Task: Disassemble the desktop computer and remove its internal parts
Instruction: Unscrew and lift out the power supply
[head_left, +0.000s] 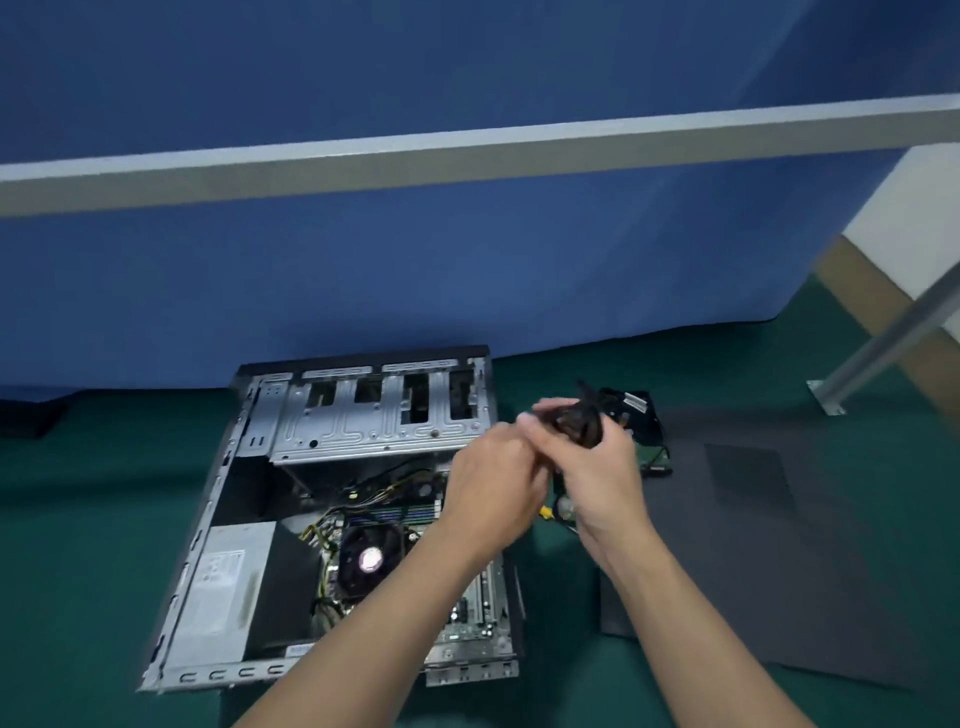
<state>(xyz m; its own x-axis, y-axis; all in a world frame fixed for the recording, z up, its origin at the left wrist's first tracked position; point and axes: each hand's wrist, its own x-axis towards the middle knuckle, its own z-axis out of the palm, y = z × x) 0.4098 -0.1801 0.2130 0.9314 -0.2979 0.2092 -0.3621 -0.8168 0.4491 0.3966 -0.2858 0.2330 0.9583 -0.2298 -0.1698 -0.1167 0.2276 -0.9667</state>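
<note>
An open desktop computer case (332, 415) lies on its side on the green floor. Inside it I see a silver power supply (218, 587), a black CPU fan (370, 561), yellow-black wires (322, 530) and the motherboard (467, 618). My right hand (597, 467) is closed around a bundle of black cable (584, 421), held above the case's right edge. My left hand (493, 488) touches the right hand and the same bundle; its fingers are blurred. Removed parts (636, 415), black with a green board, lie just behind my hands.
A dark grey side panel (769, 545) lies flat on the floor at the right. A blue partition wall (415, 286) stands right behind the case. A metal frame leg (883, 338) slants down to a foot at the far right.
</note>
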